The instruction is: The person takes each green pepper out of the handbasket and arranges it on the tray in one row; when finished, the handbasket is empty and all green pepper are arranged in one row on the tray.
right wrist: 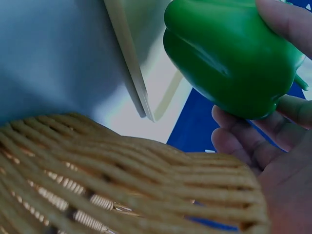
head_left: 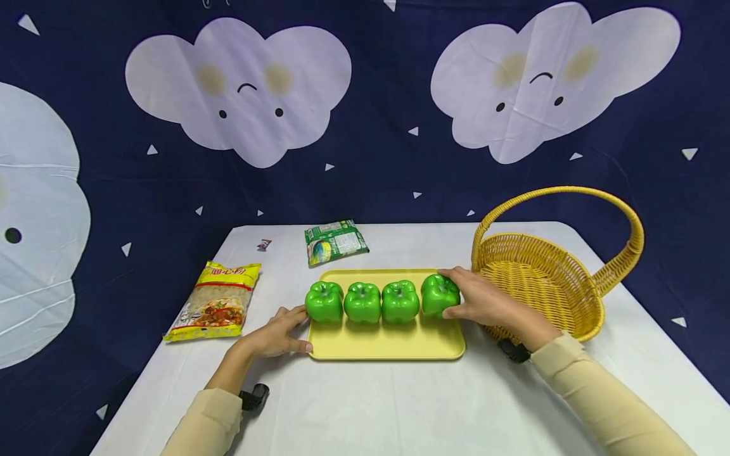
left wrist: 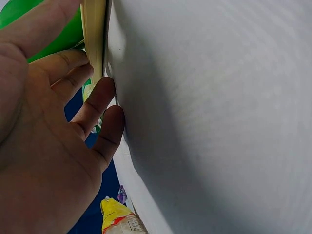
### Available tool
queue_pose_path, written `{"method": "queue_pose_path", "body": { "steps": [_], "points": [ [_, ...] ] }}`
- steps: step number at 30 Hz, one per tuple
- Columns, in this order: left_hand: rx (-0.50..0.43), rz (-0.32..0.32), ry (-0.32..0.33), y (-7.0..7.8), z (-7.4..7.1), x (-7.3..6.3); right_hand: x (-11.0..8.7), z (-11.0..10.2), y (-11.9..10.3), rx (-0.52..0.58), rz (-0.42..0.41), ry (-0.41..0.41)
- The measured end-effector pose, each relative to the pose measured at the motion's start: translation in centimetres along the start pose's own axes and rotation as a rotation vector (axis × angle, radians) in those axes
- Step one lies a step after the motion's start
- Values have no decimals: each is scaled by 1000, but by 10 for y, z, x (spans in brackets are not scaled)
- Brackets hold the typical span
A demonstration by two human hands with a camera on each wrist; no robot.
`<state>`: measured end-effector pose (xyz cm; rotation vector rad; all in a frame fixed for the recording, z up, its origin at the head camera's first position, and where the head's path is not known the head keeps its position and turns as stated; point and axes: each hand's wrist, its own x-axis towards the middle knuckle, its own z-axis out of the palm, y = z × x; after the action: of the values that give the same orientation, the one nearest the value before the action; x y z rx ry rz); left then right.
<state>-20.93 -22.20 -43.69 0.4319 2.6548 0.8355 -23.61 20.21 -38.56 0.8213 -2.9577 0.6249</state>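
Three green bell peppers point(head_left: 362, 303) stand in a row on a yellow rectangular tray point(head_left: 388, 345). At the row's right end, my right hand point(head_left: 485, 301) holds another green bell pepper point(right wrist: 234, 53), thumb on one side and fingers on the other. In the right wrist view this pepper is slightly tilted, and its underside shows above the tray's edge. My left hand point(head_left: 279, 332) is at the tray's left edge, its fingers spread and fairly straight. In the left wrist view, fingertips point(left wrist: 102, 95) touch or nearly touch the tray's rim point(left wrist: 95, 39).
A yellow wicker basket point(head_left: 593, 310) with a tall handle stands right of the tray, close to my right wrist. A yellow noodle packet point(head_left: 219, 301) lies at left, a green packet point(head_left: 336, 242) behind the tray, and a small purple wrapper point(head_left: 264, 244) at the back left.
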Motion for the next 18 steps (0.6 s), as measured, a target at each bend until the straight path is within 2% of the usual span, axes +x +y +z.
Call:
{"method": "queue_pose_path", "body": {
  "steps": [8,18],
  "points": [
    [2,0,1,0,0,-1,3,5,0,-28,-13,-20],
    [-4,-6,-4,1,0,-1,5,8,-1,-39,17,-40]
  ]
}}
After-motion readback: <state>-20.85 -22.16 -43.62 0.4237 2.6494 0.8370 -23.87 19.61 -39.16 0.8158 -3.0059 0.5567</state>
